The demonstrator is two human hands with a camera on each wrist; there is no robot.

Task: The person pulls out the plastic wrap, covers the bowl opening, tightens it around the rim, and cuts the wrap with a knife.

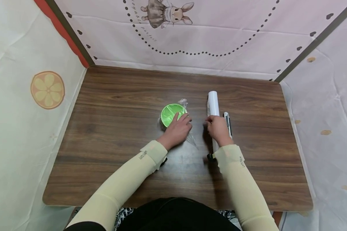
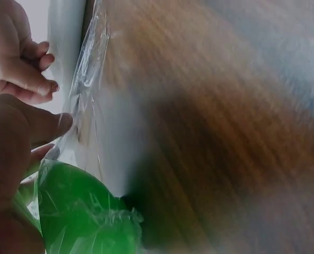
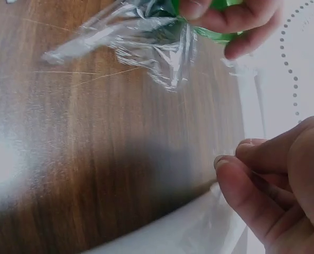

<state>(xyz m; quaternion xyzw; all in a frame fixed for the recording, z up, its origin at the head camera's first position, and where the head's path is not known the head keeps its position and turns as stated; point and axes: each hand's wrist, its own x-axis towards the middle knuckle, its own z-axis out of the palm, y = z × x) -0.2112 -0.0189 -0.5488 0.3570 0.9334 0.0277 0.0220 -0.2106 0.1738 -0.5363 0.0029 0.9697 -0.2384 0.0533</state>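
Note:
A round green bowl (image 1: 169,114) covered in clear plastic wrap (image 3: 146,45) sits near the middle of the table, with loose wrap spreading at its right side. My left hand (image 1: 177,130) rests on the bowl's right edge, fingers extended over the wrapped top. To the right lies a white roll of plastic wrap (image 1: 213,104), lengthwise from front to back. Over the roll, my right hand (image 1: 218,128) pinches thumb and forefinger together at its left side, at the film's edge. In the right wrist view, film from the roll (image 3: 194,222) shows just under those fingertips.
A slim silver and black tool (image 1: 227,123) lies just right of the roll, partly behind the right hand. The brown wooden table (image 1: 118,96) is bordered by a printed cloth wall (image 1: 191,38) at the back and white cloth at both sides.

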